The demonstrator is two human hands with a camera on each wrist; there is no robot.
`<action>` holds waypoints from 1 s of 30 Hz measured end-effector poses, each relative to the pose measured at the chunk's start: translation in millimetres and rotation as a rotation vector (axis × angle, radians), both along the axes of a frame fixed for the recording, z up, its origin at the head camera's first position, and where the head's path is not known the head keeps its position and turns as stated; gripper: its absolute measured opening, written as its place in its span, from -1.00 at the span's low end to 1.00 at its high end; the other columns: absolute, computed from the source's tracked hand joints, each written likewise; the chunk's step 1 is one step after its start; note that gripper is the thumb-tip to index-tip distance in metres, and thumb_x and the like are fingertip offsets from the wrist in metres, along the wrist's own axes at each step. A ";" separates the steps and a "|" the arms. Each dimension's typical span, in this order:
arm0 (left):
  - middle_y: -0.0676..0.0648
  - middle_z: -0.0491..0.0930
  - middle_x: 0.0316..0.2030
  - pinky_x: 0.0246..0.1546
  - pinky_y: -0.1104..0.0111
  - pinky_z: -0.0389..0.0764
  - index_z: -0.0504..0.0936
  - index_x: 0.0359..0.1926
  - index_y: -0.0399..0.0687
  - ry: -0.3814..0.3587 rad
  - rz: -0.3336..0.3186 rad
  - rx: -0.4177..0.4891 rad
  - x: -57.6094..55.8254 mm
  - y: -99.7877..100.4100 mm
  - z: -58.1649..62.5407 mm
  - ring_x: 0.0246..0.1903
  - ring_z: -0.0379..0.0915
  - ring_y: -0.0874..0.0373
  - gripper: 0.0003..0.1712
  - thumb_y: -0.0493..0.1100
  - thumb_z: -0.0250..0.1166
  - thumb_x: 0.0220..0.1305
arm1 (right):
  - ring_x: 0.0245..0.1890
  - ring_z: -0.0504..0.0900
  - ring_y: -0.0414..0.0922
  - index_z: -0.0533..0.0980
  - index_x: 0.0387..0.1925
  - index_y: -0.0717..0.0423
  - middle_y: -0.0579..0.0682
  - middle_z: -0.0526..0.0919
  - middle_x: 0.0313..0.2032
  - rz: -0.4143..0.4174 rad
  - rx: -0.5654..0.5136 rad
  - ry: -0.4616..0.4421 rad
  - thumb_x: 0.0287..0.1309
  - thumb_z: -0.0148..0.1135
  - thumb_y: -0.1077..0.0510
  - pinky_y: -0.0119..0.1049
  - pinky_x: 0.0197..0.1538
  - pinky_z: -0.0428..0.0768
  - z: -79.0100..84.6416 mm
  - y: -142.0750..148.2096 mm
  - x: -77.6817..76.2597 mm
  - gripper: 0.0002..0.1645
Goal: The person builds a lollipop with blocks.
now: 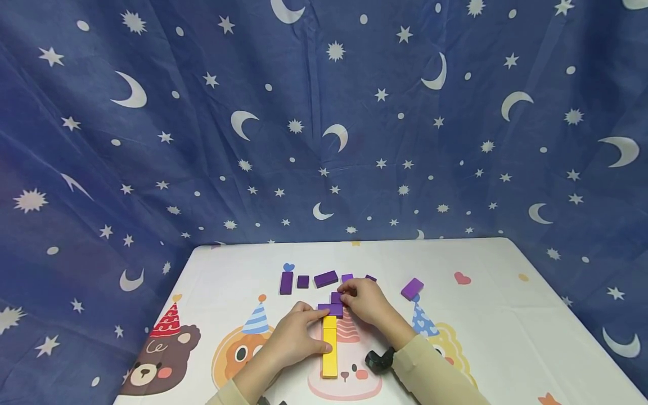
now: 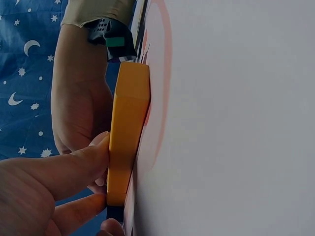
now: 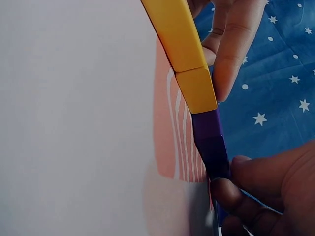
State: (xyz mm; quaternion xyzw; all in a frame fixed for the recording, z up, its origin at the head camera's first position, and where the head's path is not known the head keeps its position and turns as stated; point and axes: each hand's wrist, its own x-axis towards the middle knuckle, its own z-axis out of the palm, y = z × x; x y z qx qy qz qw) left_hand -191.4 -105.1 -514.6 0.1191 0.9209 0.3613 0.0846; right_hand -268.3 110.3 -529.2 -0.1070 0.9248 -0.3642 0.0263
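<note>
Left hand (image 1: 292, 338) touching yellow block (image 1: 329, 364), fingers extended, right hand (image 1: 368, 302) pinching purple block (image 1: 336, 298)

On my feeds I can read no text, label, brand or number. The only signs I make out are printed shapes: white crescent moons (image 1: 343, 135) and stars (image 1: 404, 34) across the blue backdrop (image 1: 354, 191), and, on the white tabletop (image 1: 511, 332), a pink heart (image 1: 462, 278) toward the right, a blue heart (image 1: 288, 267) near the far edge and an orange star (image 1: 549, 399) at the bottom of my head view.
</note>
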 end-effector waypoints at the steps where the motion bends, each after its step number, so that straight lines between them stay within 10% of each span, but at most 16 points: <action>1: 0.03 0.47 -0.04 -0.06 0.30 0.48 0.70 0.36 0.16 0.000 0.000 0.001 0.2 0.0 0.3 -0.11 0.40 0.13 -0.09 0.05 0.76 -0.11 | -0.25 0.58 -0.18 0.78 -0.07 -0.03 -0.13 0.73 -0.28 0.005 0.003 0.005 0.38 0.43 0.20 -0.12 0.01 0.66 -0.4 -0.1 0.1 -0.84; 30: 0.05 0.46 -0.02 -0.05 0.29 0.49 0.70 0.36 0.18 0.001 0.000 0.004 0.0 -1.3 0.0 -0.10 0.41 0.13 -0.08 0.07 0.76 -0.11 | -0.33 0.52 -0.18 0.78 -0.10 -0.05 -0.15 0.62 -0.39 -0.010 0.018 0.022 0.29 0.50 0.17 -0.28 -0.17 0.52 -2.6 -4.7 0.7 -0.84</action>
